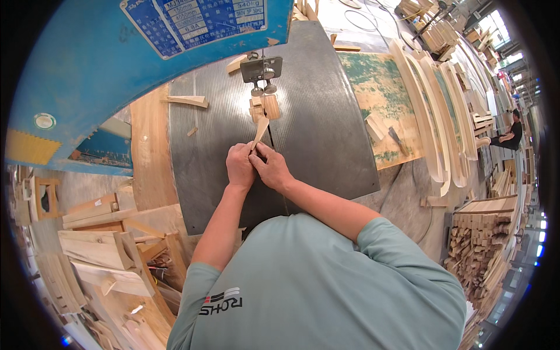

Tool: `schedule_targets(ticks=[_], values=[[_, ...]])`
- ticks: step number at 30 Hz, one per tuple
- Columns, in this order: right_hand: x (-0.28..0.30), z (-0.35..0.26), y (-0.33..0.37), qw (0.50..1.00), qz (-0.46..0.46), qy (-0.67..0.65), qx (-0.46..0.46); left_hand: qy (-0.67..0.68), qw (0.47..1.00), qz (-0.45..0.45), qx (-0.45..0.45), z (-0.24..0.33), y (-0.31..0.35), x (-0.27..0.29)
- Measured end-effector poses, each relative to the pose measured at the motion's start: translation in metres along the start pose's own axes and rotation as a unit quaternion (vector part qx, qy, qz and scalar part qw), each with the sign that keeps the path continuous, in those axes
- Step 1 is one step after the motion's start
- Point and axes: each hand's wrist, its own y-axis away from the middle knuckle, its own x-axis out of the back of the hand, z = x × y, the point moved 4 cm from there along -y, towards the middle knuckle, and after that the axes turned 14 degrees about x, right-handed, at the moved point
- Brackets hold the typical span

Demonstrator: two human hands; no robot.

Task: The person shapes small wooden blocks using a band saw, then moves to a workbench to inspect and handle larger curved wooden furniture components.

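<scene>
My left hand (240, 165) and my right hand (273, 167) meet over the grey metal table (326, 122) of a blue bandsaw (87, 70). Between them they grip the near end of a narrow, pale wooden piece (261, 128), fingers closed around it. Its free end points away from me, toward the saw's blade guide (262, 71) with its round rollers. Small wooden blocks (256, 111) lie just under the guide, beyond the held piece. The blade's contact with the wood is too small to make out.
Wood offcuts (189, 101) lie on the table's left side. To the right, a green-stained board (382, 87) carries a block and a knife-like tool (398, 140), beside long curved wooden parts (429, 111). Stacked timber (481, 239) stands lower right, wooden parts (96, 248) lower left. Another person (512, 134) sits far right.
</scene>
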Motion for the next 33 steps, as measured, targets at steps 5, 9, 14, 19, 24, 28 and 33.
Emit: schedule_targets(ticks=[5,9,14,19,24,28,33], values=[[-0.007,0.001,-0.005,1.000,0.010,-0.019,-0.006,0.021,0.999,-0.021,-0.015,-0.001,-0.010,0.000],[-0.009,0.001,-0.010,1.000,0.008,0.000,-0.025,0.020,0.999,-0.030,-0.029,-0.002,-0.016,0.000],[-0.011,0.005,-0.016,0.999,0.026,0.021,-0.014,0.024,0.998,-0.026,-0.044,-0.003,-0.022,-0.001],[-0.011,0.013,-0.023,0.999,0.024,-0.001,-0.031,0.028,0.998,-0.030,-0.041,-0.004,-0.029,-0.005],[-0.008,0.010,-0.026,0.999,0.011,-0.011,-0.041,0.028,0.998,-0.033,-0.037,-0.007,-0.033,-0.009],[-0.005,0.005,-0.026,0.999,0.019,-0.015,-0.045,0.043,0.998,-0.030,-0.030,-0.001,-0.032,-0.009],[-0.004,0.005,-0.022,0.998,0.013,-0.022,-0.058,0.021,0.999,-0.034,-0.035,-0.003,-0.026,-0.011]])
